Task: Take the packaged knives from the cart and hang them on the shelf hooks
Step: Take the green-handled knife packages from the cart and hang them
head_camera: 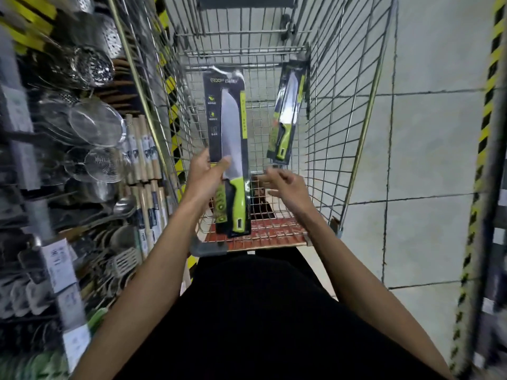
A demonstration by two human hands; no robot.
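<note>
The left hand (204,178) grips a packaged green-handled knife (229,138) at mid-card, upright over the wire cart (343,105). Just beside it the right hand (285,187) hovers — fingers loosely spread, holding nothing. Farther in, a second packaged knife (288,113) leans against the cart's right wall.

Cart (260,133) open from above — wire walls (343,119) close both sides; a packaged knife (286,111) leans at the right wall.

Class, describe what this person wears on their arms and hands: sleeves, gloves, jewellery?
The left hand and right hand wear no gloves; no rings or watch show. The left forearm and right forearm are bare, no sleeves in frame. Black clothing covers the torso.
</note>
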